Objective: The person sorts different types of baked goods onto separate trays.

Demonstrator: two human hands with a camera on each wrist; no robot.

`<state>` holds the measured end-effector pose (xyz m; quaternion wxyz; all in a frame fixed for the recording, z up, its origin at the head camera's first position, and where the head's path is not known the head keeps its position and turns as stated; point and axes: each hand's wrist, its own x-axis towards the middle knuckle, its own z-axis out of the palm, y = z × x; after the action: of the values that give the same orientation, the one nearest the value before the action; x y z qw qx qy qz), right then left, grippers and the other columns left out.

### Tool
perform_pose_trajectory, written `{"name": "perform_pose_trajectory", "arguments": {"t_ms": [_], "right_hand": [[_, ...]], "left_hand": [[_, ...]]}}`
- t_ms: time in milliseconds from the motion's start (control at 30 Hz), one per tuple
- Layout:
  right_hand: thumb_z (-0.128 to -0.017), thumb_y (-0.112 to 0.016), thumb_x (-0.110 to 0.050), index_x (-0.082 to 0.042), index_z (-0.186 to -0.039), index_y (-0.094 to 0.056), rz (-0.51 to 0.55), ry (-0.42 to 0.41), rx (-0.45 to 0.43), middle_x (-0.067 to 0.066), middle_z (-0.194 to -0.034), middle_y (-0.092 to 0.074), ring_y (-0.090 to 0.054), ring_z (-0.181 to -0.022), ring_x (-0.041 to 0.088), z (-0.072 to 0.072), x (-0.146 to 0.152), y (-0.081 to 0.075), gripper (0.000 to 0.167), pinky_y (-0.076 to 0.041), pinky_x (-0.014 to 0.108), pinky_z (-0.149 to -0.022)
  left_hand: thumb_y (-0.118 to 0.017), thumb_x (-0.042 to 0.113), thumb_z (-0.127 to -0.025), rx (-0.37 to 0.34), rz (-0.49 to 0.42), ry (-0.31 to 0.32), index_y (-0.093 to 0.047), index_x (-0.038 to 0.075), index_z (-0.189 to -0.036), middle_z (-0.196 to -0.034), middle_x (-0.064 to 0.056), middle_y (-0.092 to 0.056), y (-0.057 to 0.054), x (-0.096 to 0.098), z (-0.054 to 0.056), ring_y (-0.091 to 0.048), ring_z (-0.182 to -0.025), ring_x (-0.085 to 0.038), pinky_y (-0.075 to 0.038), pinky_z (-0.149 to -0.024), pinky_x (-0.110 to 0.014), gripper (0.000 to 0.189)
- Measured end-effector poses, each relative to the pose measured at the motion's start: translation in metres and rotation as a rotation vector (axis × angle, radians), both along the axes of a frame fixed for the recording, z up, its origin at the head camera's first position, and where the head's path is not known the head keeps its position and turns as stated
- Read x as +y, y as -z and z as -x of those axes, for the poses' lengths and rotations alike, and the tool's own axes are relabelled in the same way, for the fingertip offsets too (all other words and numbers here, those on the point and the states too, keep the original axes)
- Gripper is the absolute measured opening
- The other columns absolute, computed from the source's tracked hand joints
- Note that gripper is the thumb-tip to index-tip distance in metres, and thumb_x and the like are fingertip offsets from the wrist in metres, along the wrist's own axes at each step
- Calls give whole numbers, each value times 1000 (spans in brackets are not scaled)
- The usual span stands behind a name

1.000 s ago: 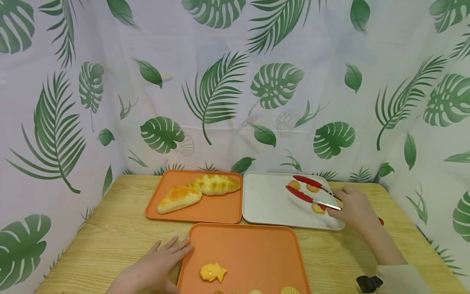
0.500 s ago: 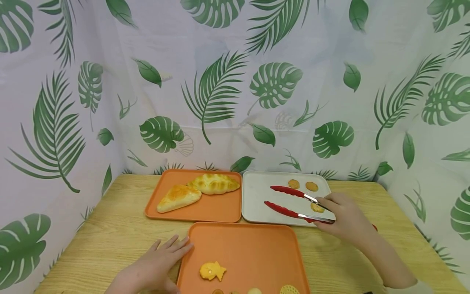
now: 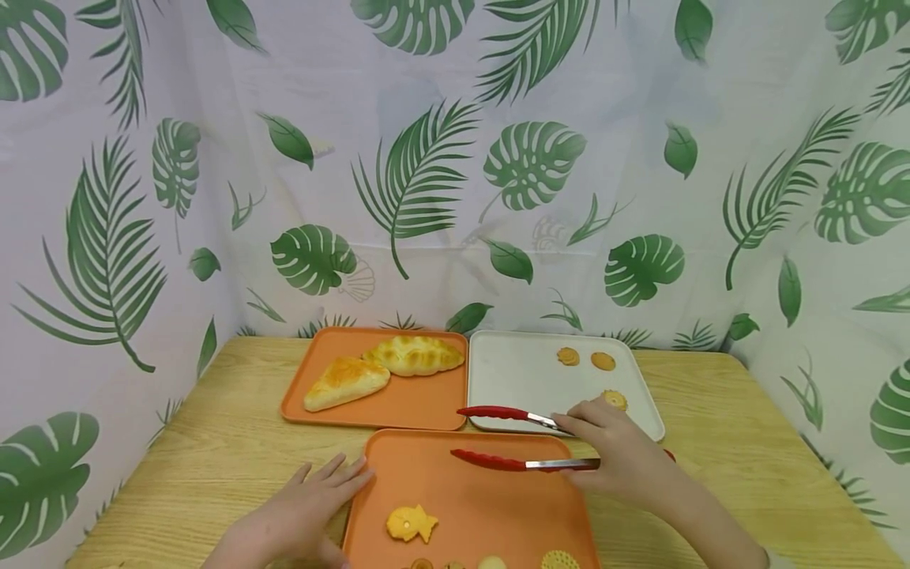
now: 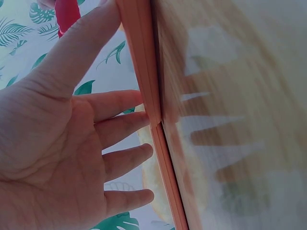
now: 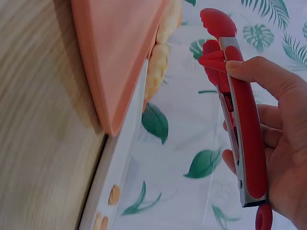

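Tongs [image 3: 490, 461] with red tips and metal arms are in my right hand [image 3: 618, 458]. They are spread, with nothing between the tips, above the far part of the near orange tray [image 3: 490, 494]. In the right wrist view my thumb lies along the red handle of the tongs [image 5: 247, 124]. My left hand [image 3: 298, 506] has its fingers extended at that tray's left edge, and the left wrist view shows fingertips touching the rim [image 4: 140, 57]. A yellow fish-shaped biscuit [image 3: 412, 524] lies on the near tray, and several biscuits are partly cut off below.
A white tray [image 3: 512, 379] at the back right bears two small brown biscuits [image 3: 603, 361] and a flower-shaped biscuit [image 3: 614, 399]. Beside it, another orange tray [image 3: 419, 403] holds a triangular pastry [image 3: 347, 383] and a long bread [image 3: 412, 356]. Leaf-printed cloth hangs around the wooden table.
My right hand has carried the spread tongs left and nearer, from over the white tray's biscuits to above the near orange tray. My left hand has stayed in place.
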<state>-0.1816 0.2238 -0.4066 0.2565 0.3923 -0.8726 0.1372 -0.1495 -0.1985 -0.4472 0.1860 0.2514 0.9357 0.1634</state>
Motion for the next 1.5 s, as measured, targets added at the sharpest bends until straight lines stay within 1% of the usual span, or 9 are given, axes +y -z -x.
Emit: {"name": "perform_pose_trajectory", "arguments": {"t_ms": [233,433,567,667,1000,1167,1267,1400,1500], "right_hand": [[-58,-88,-19,-9,-110,-71,-13,-128,-9,-7,-98,-61,-50,-90,7,-5,-22,8,55,-48,28,-75],[-65,-87,-22,-10,-112,-70,-73,-179,-126,-7,-100,-60,-47,-89,6,-10,-36,11,51,-45,24,-73],[-67,-86,-25,-11,-113,-70,-108,-183,-194,-8,-99,-59,-46,-89,5,-13,-45,12,51,-47,21,-74],[-67,-86,-27,-12,-115,-70,-133,-184,-209,-9,-100,-58,-46,-89,5,-14,-50,15,52,-47,22,-76],[-69,-85,-29,-15,-111,-70,-170,-209,-222,-9,-98,-59,-45,-86,4,-12,-63,21,47,-43,17,-71],[-69,-84,-27,-14,-111,-70,-218,-230,-234,-8,-96,-58,-46,-86,5,-13,-68,21,46,-43,17,-72],[-71,-82,-26,-14,-112,-70,-251,-226,-261,-8,-96,-58,-45,-86,5,-15,-70,19,44,-43,18,-73],[-73,-81,-27,-14,-113,-70,-263,-214,-296,-8,-96,-57,-43,-86,4,-17,-70,17,43,-42,18,-74],[-74,-80,-26,-13,-112,-71,-257,-216,-290,-8,-95,-58,-44,-85,4,-17,-70,17,41,-42,17,-73]], "left_hand": [[-83,53,-66,-2,10,-6,-34,16,-153,-161,-8,-28,-1,0,0,-19,-149,-39,-18,-110,-73,107],[-82,55,-66,-1,13,-9,-34,17,-153,-161,-7,-28,-1,1,0,-19,-149,-39,-18,-110,-73,106],[-82,55,-66,2,9,-6,-34,17,-153,-161,-7,-29,-1,1,0,-20,-149,-39,-18,-109,-74,106],[-82,55,-66,5,2,-1,-34,17,-153,-161,-8,-29,-1,0,-1,-20,-149,-40,-18,-109,-74,106],[-82,55,-66,28,1,2,-34,15,-153,-160,-9,-29,0,1,-2,-20,-149,-41,-18,-109,-74,107],[-82,54,-66,11,2,-4,-33,16,-153,-161,-8,-28,0,1,-1,-20,-149,-40,-17,-109,-74,107],[-82,54,-66,4,4,-6,-33,17,-153,-161,-8,-28,0,1,0,-20,-149,-40,-17,-109,-75,107],[-82,54,-65,21,5,1,-34,15,-153,-161,-9,-29,0,1,-1,-20,-149,-41,-18,-108,-75,108],[-82,56,-65,38,8,10,-34,15,-153,-160,-9,-29,0,1,-1,-21,-148,-41,-19,-108,-75,109]]}}
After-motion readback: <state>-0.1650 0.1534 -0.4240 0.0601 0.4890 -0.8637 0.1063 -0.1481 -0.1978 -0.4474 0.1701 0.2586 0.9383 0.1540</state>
